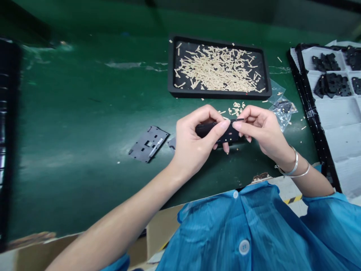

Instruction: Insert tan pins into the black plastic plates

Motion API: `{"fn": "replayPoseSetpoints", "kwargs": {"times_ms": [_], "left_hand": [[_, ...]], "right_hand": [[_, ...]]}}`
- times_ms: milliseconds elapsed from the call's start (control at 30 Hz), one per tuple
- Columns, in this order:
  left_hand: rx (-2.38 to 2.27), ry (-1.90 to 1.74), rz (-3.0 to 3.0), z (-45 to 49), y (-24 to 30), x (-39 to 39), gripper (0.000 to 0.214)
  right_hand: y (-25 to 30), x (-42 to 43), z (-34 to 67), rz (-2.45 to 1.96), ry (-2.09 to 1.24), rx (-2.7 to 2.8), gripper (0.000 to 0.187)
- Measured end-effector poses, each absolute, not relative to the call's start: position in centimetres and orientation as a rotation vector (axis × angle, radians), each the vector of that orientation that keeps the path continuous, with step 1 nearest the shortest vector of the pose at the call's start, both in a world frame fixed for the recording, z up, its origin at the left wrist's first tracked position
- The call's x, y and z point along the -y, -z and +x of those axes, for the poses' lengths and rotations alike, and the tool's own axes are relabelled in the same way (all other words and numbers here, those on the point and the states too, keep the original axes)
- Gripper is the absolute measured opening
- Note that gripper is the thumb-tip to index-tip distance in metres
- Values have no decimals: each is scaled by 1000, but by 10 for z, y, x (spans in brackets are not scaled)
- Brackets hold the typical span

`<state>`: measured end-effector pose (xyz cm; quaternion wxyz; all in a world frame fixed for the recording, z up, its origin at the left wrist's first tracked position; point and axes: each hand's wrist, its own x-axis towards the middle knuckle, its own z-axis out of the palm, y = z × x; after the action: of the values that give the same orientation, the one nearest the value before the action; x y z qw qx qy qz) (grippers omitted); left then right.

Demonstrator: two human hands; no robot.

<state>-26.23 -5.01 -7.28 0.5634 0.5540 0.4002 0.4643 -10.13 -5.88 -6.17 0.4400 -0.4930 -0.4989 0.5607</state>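
Between my two hands is a black plastic part [229, 134], held tilted above the green table. My left hand [199, 137] wraps round its left end, thumb on the near face and fingers behind. At the right end, my right hand [261, 128] has thumb and fingers pinched at the part's upper edge; whether a small piece sits in that pinch I cannot make out. A flat grey-black plastic plate [149, 144] with cut-outs and a pale strip lies left of my left hand. Another grey part [172, 143] is mostly hidden behind that hand.
Beyond my hands a black tray [220, 94] holds a heap of small cream strips [217, 69]. Loose strips [237, 109] lie before it. A clear plastic bag [283, 113] is at its right. Far right, a compartment tray [329, 113] carries black parts [332, 84]. A dark tray [9, 113] edges the left.
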Motion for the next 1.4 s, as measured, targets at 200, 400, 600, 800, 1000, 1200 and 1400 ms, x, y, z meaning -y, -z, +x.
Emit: {"fn": "replayPoseSetpoints", "kwargs": {"times_ms": [200,400,600,800,1000,1200,1400], "left_hand": [[-901,-1067,1082,-261,75,42,26],[-793,-964,801,-260,76,39,36],[-764,-1073,823,-260,75,41,30],[-760,-1098,855,-258,74,43,29],[-780,-1109,851,-258,71,45,27],[-803,-1129,830,-257,70,46,24],[-813,-1133,828,-257,70,46,23]], "right_hand": [[64,67,-100,-1261,-797,1482,18],[71,66,-101,-982,126,1949,11],[69,67,-102,-1027,119,1910,9],[68,69,-103,-1023,58,1890,9],[66,69,-105,-1071,-59,1831,12],[66,70,-106,-1110,-83,1809,12],[65,70,-107,-1156,-130,1781,12]]}}
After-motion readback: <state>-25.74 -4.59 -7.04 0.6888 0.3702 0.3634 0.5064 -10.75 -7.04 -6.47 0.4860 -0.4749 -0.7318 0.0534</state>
